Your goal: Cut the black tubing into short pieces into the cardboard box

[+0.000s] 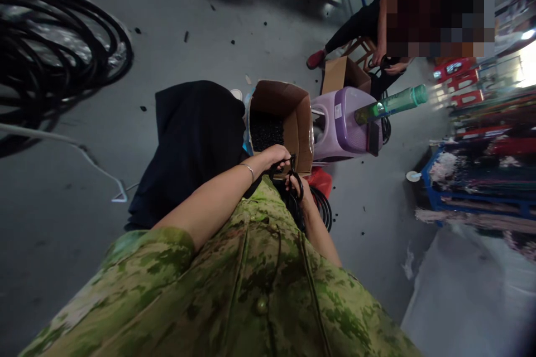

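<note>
My left hand is closed on a piece of thin black tubing just over the near edge of an open cardboard box. My right hand is closed on black-handled scissors, a dark loop showing round its fingers. Both hands are close together, and the scissors' blades are hard to make out against the dark tubing. Small black pieces lie heaped inside the box. Below my right hand hangs a coil of black tubing, partly hidden by my forearm.
A purple and white appliance carries a green bottle. Dark fabric lies left of the box. Large black coils rest at far left. Another person's hands work near a second box. Loaded racks stand right.
</note>
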### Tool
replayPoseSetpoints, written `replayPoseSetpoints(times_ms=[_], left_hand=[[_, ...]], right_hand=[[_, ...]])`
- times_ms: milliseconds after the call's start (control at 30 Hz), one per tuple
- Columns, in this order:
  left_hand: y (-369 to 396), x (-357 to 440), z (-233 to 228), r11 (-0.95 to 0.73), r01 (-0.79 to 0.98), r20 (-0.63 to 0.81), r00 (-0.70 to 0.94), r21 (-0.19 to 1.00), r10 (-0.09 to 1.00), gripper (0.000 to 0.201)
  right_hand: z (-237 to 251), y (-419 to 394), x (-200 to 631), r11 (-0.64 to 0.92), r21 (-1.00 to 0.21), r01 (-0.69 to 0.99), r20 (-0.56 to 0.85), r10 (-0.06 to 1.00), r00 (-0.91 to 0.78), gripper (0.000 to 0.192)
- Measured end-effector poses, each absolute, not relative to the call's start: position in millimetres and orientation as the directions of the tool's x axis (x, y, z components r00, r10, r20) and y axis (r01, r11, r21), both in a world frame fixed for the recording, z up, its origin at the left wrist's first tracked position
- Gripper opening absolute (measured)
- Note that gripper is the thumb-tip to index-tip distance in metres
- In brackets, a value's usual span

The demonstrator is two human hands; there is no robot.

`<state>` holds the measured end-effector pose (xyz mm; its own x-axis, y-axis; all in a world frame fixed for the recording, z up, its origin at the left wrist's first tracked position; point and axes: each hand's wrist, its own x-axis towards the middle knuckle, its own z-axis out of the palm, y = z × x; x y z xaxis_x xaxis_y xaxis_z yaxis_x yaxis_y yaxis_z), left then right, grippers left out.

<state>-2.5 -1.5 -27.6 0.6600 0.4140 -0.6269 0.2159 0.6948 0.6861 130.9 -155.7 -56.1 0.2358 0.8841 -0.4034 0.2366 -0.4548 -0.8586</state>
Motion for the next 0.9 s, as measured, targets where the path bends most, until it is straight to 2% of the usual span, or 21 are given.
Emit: replayPoseSetpoints(times_ms=[333, 533, 900], left_hand=[[-2.2, -5.2, -22.3, 0.687, 0.228, -0.632, 0.653, 0.690, 0.418, 0.027], [-1.6, -4.2, -24.9, 0.671, 0.246, -0.639, 0.638, 0.699, 0.431, 0.028], [0.8, -4.0, -28.4, 0.660, 0.253, -0.648, 0.606, 0.708, 0.462, 0.028]], right_hand=[[-54.3, -153.1, 131.0, -0.463, -0.846, 0.265, -0.416, 0.883, 0.216, 0.046], [-48.8, -150.2, 124.3, -0.428, -0.820, 0.379, -0.373, 0.903, 0.213, 0.046], [-82.0, -155.9, 129.5, -0.458, -0.768, 0.448, -0.331, 0.882, 0.334, 0.040]])
